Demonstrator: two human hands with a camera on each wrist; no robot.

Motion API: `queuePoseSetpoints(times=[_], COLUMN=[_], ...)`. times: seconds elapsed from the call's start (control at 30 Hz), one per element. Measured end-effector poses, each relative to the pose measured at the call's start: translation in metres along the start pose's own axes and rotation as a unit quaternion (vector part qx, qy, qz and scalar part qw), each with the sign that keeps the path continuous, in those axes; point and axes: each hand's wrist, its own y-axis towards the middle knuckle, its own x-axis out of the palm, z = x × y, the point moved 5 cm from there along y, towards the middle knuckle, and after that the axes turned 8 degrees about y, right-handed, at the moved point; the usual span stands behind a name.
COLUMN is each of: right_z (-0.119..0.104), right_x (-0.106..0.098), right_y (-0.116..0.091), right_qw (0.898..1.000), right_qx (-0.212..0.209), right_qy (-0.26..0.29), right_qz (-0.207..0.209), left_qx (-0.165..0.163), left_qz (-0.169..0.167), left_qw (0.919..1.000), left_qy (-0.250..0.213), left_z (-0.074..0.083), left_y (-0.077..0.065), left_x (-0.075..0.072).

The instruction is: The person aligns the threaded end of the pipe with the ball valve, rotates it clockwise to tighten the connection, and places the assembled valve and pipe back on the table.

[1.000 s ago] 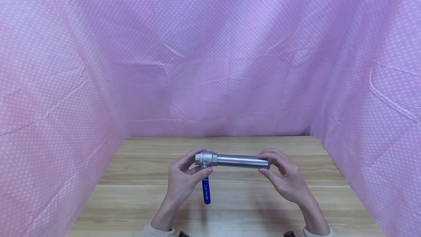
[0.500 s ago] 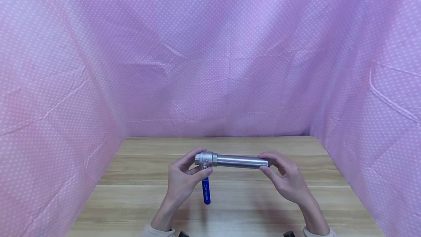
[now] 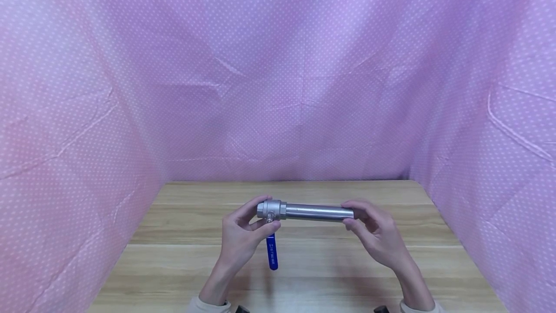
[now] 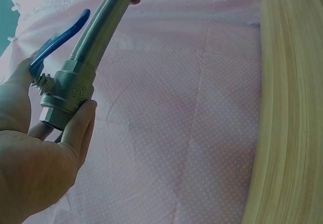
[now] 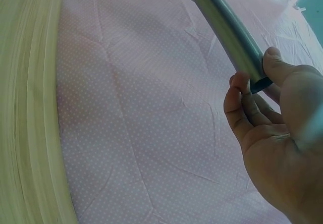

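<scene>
A silver ball valve (image 3: 272, 209) with a blue lever handle (image 3: 271, 253) is joined to a straight metal pipe (image 3: 319, 212), and both are held level above the table. My left hand (image 3: 241, 236) grips the valve body between thumb and fingers, as the left wrist view also shows on the valve (image 4: 65, 93). The lever points toward me, crosswise to the pipe. At the pipe's far right end, my right hand (image 3: 382, 238) pinches it with thumb and fingertips. In the right wrist view the pipe's end (image 5: 260, 84) lies between those fingers.
Beneath the hands lies a wood-grain table (image 3: 304, 260). Pink dotted cloth (image 3: 286, 86) hangs behind it and along both sides. Two small dark objects (image 3: 242, 309) show at the bottom edge of the head view.
The right thumb and fingers have shifted slightly on the pipe's end. The valve and pipe have barely moved, and the left hand keeps its grip.
</scene>
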Motion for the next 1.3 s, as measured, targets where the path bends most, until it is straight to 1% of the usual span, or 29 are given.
queuePoseSetpoints(times=[0.17,0.33,0.7,0.9,1.3], right_z=[-0.0011,-0.0004,-0.0008,-0.0012,-0.0014], right_x=[0.0016,0.0020,0.0020,0.0020,0.0020], right_y=[0.0028,0.0031,0.0023,0.0018,0.0017], right_qw=[0.997,0.996,0.996,0.997,0.998], right_qx=[-0.049,-0.064,-0.074,-0.069,-0.062], right_qy=[0.053,0.053,0.051,0.040,0.011], right_qz=[-0.009,-0.010,-0.016,-0.016,-0.010], left_qx=[-0.002,-0.003,-0.002,0.000,-0.008], left_qz=[-0.001,-0.001,-0.004,-0.004,-0.002], left_qw=[1.0000,1.0000,1.0000,1.0000,1.0000], left_qy=[-0.001,-0.002,-0.006,-0.004,0.004], left_z=[-0.0001,-0.0008,-0.0014,-0.0015,-0.0013], left_y=[0.0004,0.0006,0.0004,0.0004,-0.0005], left_x=[0.0001,0.0002,0.0006,0.0006,0.0008])
